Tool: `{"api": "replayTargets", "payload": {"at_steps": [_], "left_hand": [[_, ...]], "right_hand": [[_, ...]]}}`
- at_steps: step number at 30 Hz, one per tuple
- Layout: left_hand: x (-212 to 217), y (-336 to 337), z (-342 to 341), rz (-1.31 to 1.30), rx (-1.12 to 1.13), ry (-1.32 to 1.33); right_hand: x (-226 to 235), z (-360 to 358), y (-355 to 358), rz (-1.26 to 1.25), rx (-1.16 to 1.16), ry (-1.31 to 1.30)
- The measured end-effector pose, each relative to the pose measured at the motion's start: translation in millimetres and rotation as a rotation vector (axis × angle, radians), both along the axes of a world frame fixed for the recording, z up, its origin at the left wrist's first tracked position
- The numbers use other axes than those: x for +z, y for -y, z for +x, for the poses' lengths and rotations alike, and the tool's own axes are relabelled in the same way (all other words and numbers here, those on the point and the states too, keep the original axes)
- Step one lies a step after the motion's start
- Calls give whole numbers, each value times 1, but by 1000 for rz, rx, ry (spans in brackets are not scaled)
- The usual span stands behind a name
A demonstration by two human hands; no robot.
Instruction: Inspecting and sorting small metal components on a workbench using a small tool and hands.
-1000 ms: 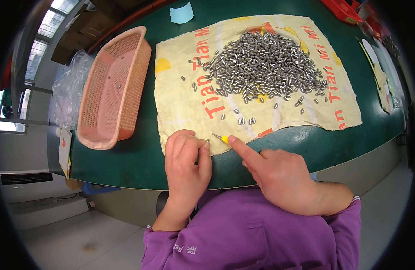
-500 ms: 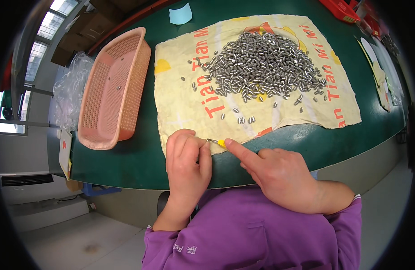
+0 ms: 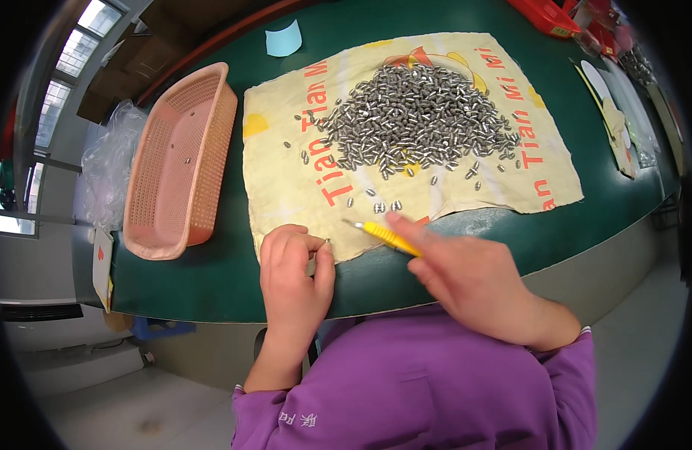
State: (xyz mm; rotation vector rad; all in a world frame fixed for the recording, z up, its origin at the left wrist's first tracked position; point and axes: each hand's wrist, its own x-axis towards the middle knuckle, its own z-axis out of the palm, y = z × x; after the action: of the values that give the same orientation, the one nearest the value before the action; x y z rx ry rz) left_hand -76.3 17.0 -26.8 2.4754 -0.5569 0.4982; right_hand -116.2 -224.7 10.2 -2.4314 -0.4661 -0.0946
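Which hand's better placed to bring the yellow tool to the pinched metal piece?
Right, probably: the right hand holds the yellow tool, its tip pointing left; the left hand is busy pinching the metal piece.

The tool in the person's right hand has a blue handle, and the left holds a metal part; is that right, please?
Not blue: in the head view, the tool in the right hand has a yellow handle; the left hand holds a metal part.
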Motion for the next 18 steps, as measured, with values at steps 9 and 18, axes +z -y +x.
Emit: {"api": "replayTargets", "payload": {"at_steps": [9, 18], "left_hand": [[33, 15, 23, 95, -81, -20], [16, 38, 43, 255, -213, 49]], "right_hand": [[-15, 31, 179, -418, -900, 303], [-5, 50, 167, -490, -702, 361]]}}
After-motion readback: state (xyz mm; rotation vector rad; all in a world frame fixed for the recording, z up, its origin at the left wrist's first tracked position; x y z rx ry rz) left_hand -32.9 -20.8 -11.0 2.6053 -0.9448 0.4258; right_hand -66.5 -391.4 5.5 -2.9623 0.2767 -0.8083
